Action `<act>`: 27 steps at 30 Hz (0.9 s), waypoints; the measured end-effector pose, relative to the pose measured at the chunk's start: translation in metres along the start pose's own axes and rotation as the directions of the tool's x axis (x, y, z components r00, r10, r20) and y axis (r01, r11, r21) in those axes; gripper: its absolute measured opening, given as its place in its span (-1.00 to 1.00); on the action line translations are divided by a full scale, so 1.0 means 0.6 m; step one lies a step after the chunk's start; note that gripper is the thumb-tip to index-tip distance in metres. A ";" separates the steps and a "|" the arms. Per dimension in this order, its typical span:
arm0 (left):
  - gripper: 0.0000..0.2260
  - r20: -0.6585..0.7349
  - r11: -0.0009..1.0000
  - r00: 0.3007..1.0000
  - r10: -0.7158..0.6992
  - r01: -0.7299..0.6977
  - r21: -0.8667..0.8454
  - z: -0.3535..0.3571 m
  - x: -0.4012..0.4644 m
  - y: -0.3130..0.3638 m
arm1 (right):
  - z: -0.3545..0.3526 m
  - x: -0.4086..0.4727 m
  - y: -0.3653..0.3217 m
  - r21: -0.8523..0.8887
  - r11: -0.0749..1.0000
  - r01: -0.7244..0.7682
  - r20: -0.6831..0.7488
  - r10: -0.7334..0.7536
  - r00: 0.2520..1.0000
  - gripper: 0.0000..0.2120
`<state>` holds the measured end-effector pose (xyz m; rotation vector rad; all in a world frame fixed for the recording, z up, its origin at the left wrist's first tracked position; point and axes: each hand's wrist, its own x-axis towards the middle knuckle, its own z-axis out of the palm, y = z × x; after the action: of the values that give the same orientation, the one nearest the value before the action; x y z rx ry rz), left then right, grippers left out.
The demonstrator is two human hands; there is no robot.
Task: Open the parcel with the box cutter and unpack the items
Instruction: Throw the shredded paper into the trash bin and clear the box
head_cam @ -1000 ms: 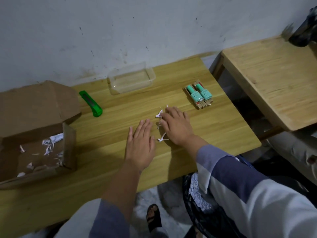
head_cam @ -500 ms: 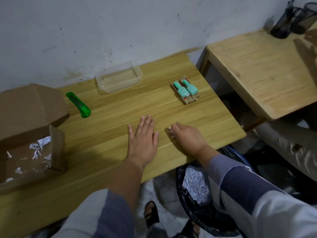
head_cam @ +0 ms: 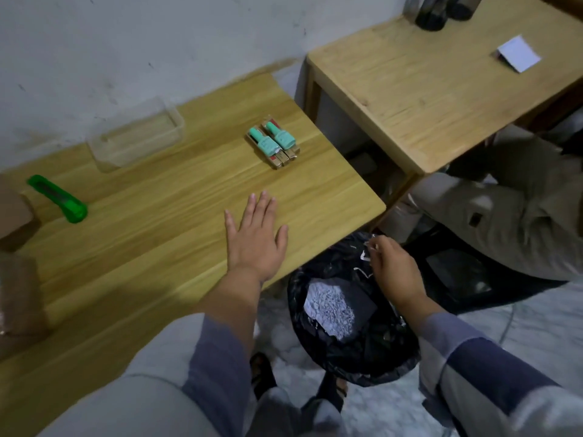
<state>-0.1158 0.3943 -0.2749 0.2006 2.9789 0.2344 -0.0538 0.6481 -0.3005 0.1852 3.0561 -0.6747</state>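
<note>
Left hand [head_cam: 257, 238]: flat on the desk [head_cam: 176, 216], palm down, fingers [head_cam: 264, 201] straight and slightly spread, holding nothing.
Right hand [head_cam: 392, 268]: off the desk edge, above the black-lined bin [head_cam: 353, 313]; fingers [head_cam: 372, 247] curled, pinching small white paper scraps [head_cam: 366, 254] at the tips.
Box cutter [head_cam: 58, 198]: green, lying on the desk far left, well apart from both hands.
Parcel [head_cam: 15, 244]: brown cardboard, only partly in view at the left edge, on the desk beside the box cutter.
Unpacked items [head_cam: 273, 143]: two teal bottles lying side by side on small flat boxes, near the desk's far right corner, beyond the left hand.
Clear plastic tray [head_cam: 137, 135]: on the desk against the wall, between box cutter and bottles.
Bin contents: a crumpled grey-white sheet [head_cam: 331, 305] on the black liner.
Second desk [head_cam: 441, 89]: to the right, higher; a white card [head_cam: 519, 53] and dark containers [head_cam: 441, 9] on it.
Writing: none legible; labels on bottles and boxes too small and blurred to read.
</note>
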 end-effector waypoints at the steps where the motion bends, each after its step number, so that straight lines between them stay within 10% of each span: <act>1: -0.47 -0.007 1.000 1.000 0.000 0.000 -0.004 0.000 -0.001 0.001 | 0.010 -0.004 0.014 0.000 0.997 -0.072 0.072 0.072 0.995 -0.86; 4: -0.47 -0.027 1.000 1.000 -0.002 0.001 -0.013 0.003 -0.001 0.001 | 0.029 -0.014 0.040 0.004 0.971 -0.237 0.310 0.225 0.924 -0.86; 15: -0.48 -0.078 1.000 0.997 -0.010 0.008 -0.023 0.009 0.001 0.004 | 0.024 -0.026 0.052 -0.037 0.918 -0.394 0.191 0.394 0.899 -0.70; 20: -0.48 -0.084 0.999 0.996 -0.007 0.004 -0.032 0.009 0.001 0.004 | 0.020 -0.033 0.048 -0.131 0.884 -0.449 0.650 0.419 0.634 -0.56; 27: -0.47 -0.088 1.000 0.996 0.001 -0.002 -0.020 0.014 0.002 0.003 | 0.015 -0.039 0.054 0.048 0.843 -0.536 0.312 0.497 0.810 -0.83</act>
<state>-0.1157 0.3974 -0.2829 0.1952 3.0618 0.2807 -0.0268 0.6710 -0.3217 0.8117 2.4998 -0.7754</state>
